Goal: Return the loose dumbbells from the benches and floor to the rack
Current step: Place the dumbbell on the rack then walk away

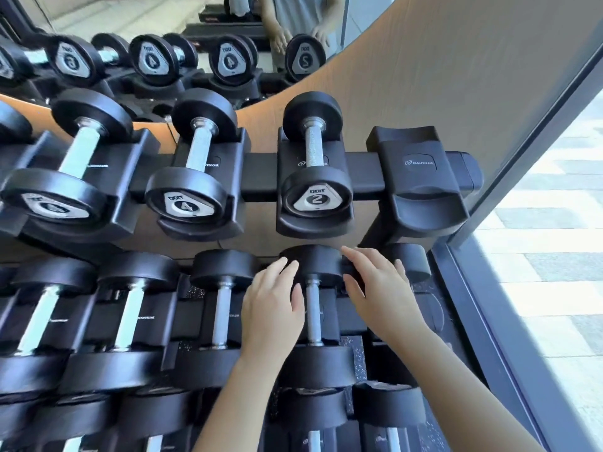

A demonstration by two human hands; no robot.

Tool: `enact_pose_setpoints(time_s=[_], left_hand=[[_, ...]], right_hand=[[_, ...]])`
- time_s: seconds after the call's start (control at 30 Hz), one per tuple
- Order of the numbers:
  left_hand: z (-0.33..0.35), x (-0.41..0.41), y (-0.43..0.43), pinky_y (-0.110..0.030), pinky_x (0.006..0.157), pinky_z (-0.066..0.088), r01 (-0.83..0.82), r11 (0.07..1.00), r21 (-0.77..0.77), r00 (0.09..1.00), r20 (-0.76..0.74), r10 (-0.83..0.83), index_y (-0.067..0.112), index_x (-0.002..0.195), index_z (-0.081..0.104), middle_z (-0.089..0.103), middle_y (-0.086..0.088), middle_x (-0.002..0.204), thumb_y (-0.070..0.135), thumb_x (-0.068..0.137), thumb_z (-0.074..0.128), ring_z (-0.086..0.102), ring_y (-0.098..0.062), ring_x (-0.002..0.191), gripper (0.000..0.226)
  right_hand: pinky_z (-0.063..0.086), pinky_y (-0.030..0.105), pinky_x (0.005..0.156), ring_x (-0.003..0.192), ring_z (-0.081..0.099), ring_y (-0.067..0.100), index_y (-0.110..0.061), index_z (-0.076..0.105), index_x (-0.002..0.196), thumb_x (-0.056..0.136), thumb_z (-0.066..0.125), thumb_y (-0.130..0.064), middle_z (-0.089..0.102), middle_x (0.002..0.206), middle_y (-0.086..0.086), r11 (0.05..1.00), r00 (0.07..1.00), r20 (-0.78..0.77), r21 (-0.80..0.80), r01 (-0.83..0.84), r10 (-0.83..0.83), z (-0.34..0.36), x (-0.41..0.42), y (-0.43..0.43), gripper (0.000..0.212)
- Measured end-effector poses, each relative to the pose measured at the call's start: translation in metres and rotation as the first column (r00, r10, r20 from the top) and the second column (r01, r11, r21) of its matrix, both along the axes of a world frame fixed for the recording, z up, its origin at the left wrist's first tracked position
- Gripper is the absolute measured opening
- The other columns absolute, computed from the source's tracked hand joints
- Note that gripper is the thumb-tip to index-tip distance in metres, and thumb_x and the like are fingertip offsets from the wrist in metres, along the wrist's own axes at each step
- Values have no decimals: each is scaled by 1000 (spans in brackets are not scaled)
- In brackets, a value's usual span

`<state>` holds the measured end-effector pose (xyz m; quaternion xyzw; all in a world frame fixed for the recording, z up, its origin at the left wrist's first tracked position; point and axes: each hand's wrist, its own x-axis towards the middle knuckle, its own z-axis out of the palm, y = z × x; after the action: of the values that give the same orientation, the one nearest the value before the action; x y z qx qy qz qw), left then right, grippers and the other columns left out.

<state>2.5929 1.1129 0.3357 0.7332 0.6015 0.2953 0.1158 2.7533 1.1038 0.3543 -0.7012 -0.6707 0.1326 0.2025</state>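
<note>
Two bare hands reach over the middle tier of a dumbbell rack (257, 172). Left hand (272, 306) lies flat with fingers spread, its grip released, just left of a small dumbbell (315, 308) sitting in its cradle; the fingertips touch the far head's left edge. Right hand (380, 288) hovers open too, grip released, fingers lying over that far head's right side and holding nothing. More dumbbells fill the cradles to the left on this tier and on the tier nearer the camera.

Farther up, the top tier carries a dumbbell marked 2 (315, 164), then one marked 4 (195, 164) and a larger, blurred one further left. One empty cradle (421, 174) sits at the right end. Beyond, a mirror (146, 44) reflects the row, and a window (551, 272) runs along the right.
</note>
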Motion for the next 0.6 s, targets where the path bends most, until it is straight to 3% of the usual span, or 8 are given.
enact_pose_setpoints(time_s=[0.13, 0.23, 0.37, 0.47, 0.6], left_hand=[[-4, 4, -24, -44, 92, 43, -11, 1000, -26, 999, -43, 10, 7, 116, 59, 60, -10, 122, 8, 81, 61, 54, -30, 111, 35], [-1, 5, -49, -45, 90, 44, -41, 999, -22, 997, -67, 40, 7, 115, 59, 60, -9, 120, 8, 79, 63, 55, -30, 110, 36], [6, 5, -90, -45, 85, 47, -104, 994, 16, 990, -92, 105, 7, 111, 62, 63, -9, 116, 7, 74, 68, 59, -31, 104, 37], [11, 9, -131, -43, 84, 48, -185, 983, 19, 974, -132, 185, 8, 110, 62, 63, -8, 115, 8, 75, 68, 58, -30, 104, 35], [10, 14, -188, -45, 86, 46, -272, 962, 5, 947, -178, 268, 8, 112, 61, 62, -9, 117, 10, 78, 65, 57, -29, 106, 34]], right_hand=[[21, 55, 108, 131, 36, 21, -21, 45, 132, 90, 51, -19, 49, 134, -1, 998, 991, 125, 2, -55, 55, 0, -7, -32, 42], [29, 61, 102, 125, 46, 31, -15, 55, 124, 84, 61, -12, 57, 127, 8, 993, 987, 133, 64, -95, 86, 0, -8, -58, 41], [30, 58, 103, 126, 45, 30, -16, 53, 126, 84, 61, -13, 56, 127, 6, 987, 983, 121, 62, -147, 138, 2, -12, -91, 43], [42, 61, 90, 111, 58, 34, -10, 62, 115, 74, 72, -8, 64, 115, 12, 966, 968, 133, 119, -229, 213, 1, -12, -122, 42], [33, 54, 102, 126, 45, 28, -16, 51, 128, 86, 59, -18, 54, 130, 7, 939, 937, 115, 61, -338, 330, -3, -9, -162, 43]])
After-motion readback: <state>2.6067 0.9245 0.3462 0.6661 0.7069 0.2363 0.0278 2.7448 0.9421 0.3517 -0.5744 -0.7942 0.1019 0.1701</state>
